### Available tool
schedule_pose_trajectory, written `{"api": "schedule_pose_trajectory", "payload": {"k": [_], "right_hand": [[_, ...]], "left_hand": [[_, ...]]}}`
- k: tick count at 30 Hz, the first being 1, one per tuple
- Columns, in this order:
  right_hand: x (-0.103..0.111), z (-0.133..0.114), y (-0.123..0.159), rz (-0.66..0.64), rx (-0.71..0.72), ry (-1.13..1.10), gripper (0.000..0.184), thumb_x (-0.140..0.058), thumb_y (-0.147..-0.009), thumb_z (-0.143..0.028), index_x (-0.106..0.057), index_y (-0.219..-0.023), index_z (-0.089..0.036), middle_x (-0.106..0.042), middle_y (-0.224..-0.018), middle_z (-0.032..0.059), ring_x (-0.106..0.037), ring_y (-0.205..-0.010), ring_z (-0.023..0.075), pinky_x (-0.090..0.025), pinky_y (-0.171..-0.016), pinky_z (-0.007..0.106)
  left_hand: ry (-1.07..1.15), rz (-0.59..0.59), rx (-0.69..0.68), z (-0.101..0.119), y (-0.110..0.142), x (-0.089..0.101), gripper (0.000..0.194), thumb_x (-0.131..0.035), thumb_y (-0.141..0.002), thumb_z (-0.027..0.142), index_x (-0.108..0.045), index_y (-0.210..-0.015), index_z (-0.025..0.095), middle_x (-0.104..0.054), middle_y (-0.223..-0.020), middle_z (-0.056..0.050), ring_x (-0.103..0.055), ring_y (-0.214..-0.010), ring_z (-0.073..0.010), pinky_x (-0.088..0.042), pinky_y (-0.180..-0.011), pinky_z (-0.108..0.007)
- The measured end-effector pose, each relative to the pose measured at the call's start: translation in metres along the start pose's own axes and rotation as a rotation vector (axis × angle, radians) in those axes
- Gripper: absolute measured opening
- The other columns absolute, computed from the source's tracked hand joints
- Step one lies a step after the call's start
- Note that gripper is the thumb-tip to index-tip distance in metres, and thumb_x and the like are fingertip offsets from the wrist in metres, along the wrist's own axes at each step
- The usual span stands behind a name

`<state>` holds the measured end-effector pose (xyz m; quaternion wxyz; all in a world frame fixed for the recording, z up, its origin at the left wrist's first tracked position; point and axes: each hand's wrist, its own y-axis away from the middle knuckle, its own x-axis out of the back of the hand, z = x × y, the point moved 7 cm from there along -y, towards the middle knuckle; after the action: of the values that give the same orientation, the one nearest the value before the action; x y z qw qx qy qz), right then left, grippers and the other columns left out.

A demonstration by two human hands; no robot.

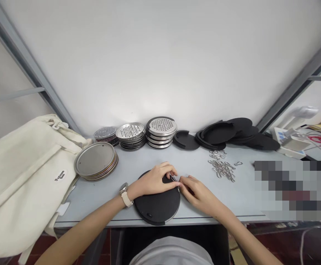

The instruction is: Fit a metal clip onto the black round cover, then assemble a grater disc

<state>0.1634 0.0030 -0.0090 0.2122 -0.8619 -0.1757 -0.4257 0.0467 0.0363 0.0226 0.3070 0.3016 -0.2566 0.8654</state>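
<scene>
A round black disc (157,204) lies at the table's front edge, with a strip of metal rim showing at its lower right. Across its upper part rests my left hand (159,179), its fingers closed on a small silver carabiner (173,177) at the disc's right edge. My right hand (197,192) meets the left fingertips there, thumb and fingers pinched together. A bit of shiny metal shows beside those fingertips, but what they grip is mostly hidden. A watch (124,189) with a pale strap is on my left wrist.
Loose silver carabiners (222,167) lie to the right. Along the wall stand perforated metal grater discs (162,126), more grater discs (130,131) and black round holders (218,133). Plain metal discs (94,160) are stacked at left, beside a cream bag (30,176). The far right is pixelated.
</scene>
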Motion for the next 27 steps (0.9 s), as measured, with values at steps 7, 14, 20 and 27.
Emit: {"api": "schedule_pose_trajectory", "payload": {"k": [7,14,20,27], "right_hand": [[0.0013,-0.0002,0.0004,0.019,-0.001,-0.009,0.027,-0.035,-0.098,-0.025,-0.044,-0.072,-0.022,-0.05,-0.063,-0.0008,-0.047,-0.065,0.017,-0.038,-0.059,0.027],[0.0022,-0.0027,0.001,-0.01,-0.006,-0.032,0.023,-0.039,-0.097,-0.031,-0.046,-0.077,-0.022,-0.049,-0.06,-0.0025,-0.048,-0.062,0.0161,-0.039,-0.063,0.028],[0.0032,-0.0062,0.001,-0.008,0.03,0.023,0.018,-0.045,-0.091,-0.025,-0.039,-0.075,-0.022,-0.045,-0.058,-0.005,-0.044,-0.058,0.015,-0.039,-0.064,0.028],[-0.0013,-0.0072,0.0006,-0.039,0.099,0.093,0.02,-0.033,-0.097,-0.022,-0.042,-0.078,-0.021,-0.051,-0.069,-0.0006,-0.047,-0.064,0.0163,-0.04,-0.071,0.033]], "left_hand": [[0.01,-0.008,-0.001,-0.0003,-0.0013,-0.0006,0.01,-0.052,-0.088,0.018,-0.061,-0.091,0.017,-0.056,-0.09,-0.003,-0.053,-0.076,-0.0116,-0.045,-0.075,-0.025],[0.019,-0.013,0.006,-0.0021,-0.0017,-0.0006,0.01,-0.053,-0.089,0.02,-0.062,-0.087,0.017,-0.055,-0.087,-0.002,-0.054,-0.078,-0.012,-0.044,-0.074,-0.024],[0.016,-0.001,-0.003,-0.0015,-0.0024,0.0005,0.01,-0.054,-0.089,0.021,-0.062,-0.085,0.016,-0.055,-0.085,-0.001,-0.053,-0.075,-0.0111,-0.043,-0.072,-0.023],[-0.059,-0.033,-0.058,0.0066,-0.0013,0.0011,0.01,-0.051,-0.091,0.02,-0.061,-0.087,0.016,-0.059,-0.083,-0.001,-0.055,-0.078,-0.0126,-0.042,-0.075,-0.024]]}}
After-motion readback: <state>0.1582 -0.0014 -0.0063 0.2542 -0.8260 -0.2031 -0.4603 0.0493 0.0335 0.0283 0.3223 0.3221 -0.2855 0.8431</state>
